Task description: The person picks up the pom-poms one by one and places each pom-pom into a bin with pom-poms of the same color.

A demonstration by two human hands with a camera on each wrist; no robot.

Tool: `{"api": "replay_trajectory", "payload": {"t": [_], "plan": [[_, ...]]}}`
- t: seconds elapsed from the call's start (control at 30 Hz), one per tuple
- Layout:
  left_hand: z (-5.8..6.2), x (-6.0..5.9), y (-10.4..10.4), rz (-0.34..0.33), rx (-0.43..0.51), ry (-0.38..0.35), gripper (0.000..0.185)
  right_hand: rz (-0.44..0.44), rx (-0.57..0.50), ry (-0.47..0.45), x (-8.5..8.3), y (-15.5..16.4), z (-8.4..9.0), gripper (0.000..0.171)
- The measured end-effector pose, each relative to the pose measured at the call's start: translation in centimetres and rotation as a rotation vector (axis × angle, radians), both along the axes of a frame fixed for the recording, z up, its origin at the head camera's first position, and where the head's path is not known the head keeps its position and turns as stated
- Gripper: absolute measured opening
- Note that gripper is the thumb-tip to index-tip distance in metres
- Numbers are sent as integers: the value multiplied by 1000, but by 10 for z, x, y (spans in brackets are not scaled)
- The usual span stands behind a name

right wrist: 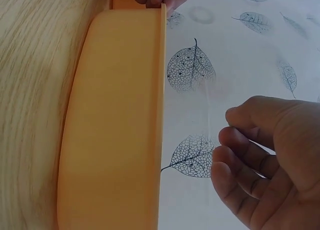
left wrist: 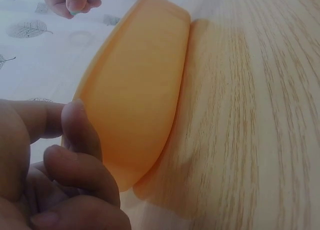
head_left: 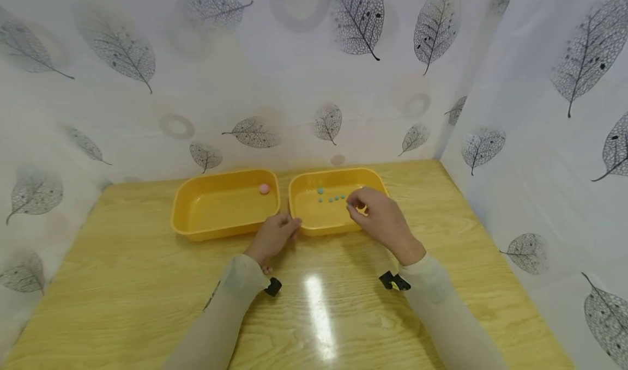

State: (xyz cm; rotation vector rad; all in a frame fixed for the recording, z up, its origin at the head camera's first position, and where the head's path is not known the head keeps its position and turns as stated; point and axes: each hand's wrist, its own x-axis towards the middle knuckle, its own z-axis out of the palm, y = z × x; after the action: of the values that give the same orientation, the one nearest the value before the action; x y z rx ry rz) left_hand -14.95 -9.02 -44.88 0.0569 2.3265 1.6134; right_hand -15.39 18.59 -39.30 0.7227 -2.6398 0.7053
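Note:
My left hand (head_left: 275,236) pinches the near left corner of the right yellow tray (head_left: 321,230), thumb and index finger at its rim. Over that tray's right side hovers my right hand (head_left: 382,220), its thumb and index finger brought together. A speck of blue-green bead (left wrist: 75,12) shows at its fingertips in the left wrist view; most of the bead is hidden. Several small blue-green beads (head_left: 320,190) lie on the tray floor, some in a loose row. The right wrist view shows the right hand's fingers (right wrist: 235,140) curled beside the tray wall, with no bead visible there.
A larger yellow tray (head_left: 225,232) stands just left, with a pink ball (head_left: 264,188) near its right end. Small pink beads (head_left: 266,270) lie on the wooden table (head_left: 122,283) beside the left wrist. Leaf-patterned white sheeting (head_left: 275,86) rises behind and at both sides.

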Motion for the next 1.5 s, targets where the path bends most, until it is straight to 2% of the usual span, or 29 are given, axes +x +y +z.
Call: {"api": "replay_trajectory", "payload": {"t": [0.2,0.5,0.77,0.93,1.1,1.3,1.4,1.5], "plan": [[5,-2,0,1,-4,8,40,17,-26,8,-9,1,-1,8],[10,-6,0,-14,-22,24,41,0,-104,-50,-33,6,-3,9],[10,-7,-3,-5,-15,2,42,-5,-73,-126,-65,4,14,11],[7,-7,-5,-5,-26,-2,42,3,15,-242,-90,6,30,14],[4,-7,-5,-9,-26,0,42,39,168,-370,-117,8,36,15],[0,-6,-3,-7,-34,4,39,108,367,-472,-139,5,34,17],[-1,-5,-2,-5,-27,4,37,146,455,-523,-146,-1,29,11],[-1,-4,-2,-7,-19,3,37,162,521,-607,-150,-8,22,21]]}}
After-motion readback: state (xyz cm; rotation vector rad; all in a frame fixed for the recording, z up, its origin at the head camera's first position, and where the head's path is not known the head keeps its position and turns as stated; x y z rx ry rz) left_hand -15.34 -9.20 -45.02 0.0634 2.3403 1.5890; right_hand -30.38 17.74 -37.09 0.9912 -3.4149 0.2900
